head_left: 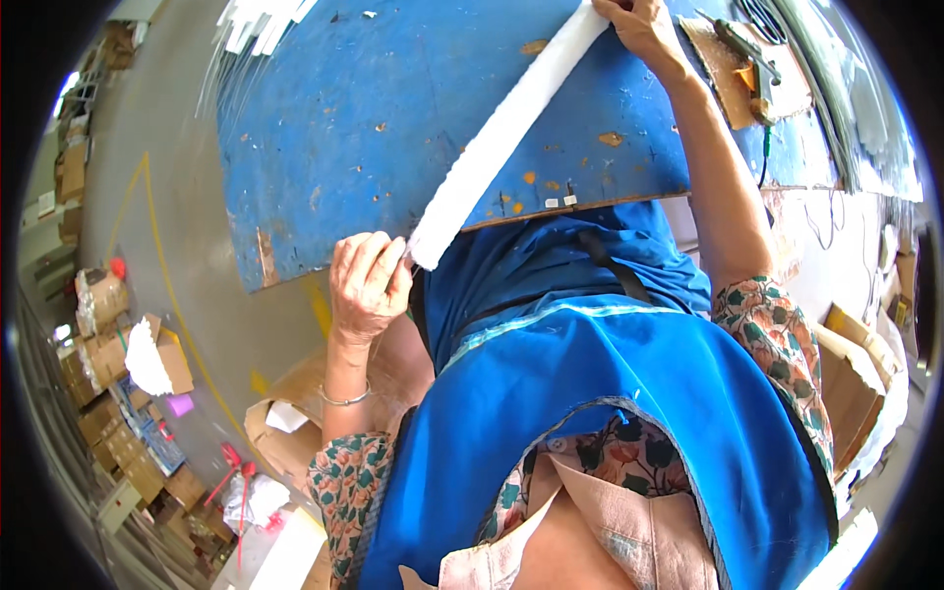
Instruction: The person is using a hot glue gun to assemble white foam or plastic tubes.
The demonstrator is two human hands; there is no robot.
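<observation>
A long white foam strip (501, 133) lies slantwise across the worn blue table (354, 108), running from the near edge at about seven o'clock up toward one o'clock. The person's left hand (369, 280) pinches its near end, fingers closed tight on the tip just where it overhangs the table's edge. The right hand (639, 25) presses down on the far end at the top of the view; its fingers curl over the strip, though whether they actually grip it or only pin it flat I cannot tell.

The strip looks soft and light, and stretched between two hands like this I judge it could kink or tear in the middle if one end is pulled harder than the other. The near end hangs off the edge, so a slackened pinch would likely let it drop toward the floor.

At about two o'clock from the strip, a glue gun (747, 49) rests on a cardboard sheet (733, 69), its cord trailing down the table's right side. It sits close to the right forearm; a careless sweep could knock it or catch the cord, and a hot nozzle near foam is a hazard.

At eight o'clock, well below the table, cardboard boxes (118, 334) crowd the concrete floor (157, 147).
</observation>
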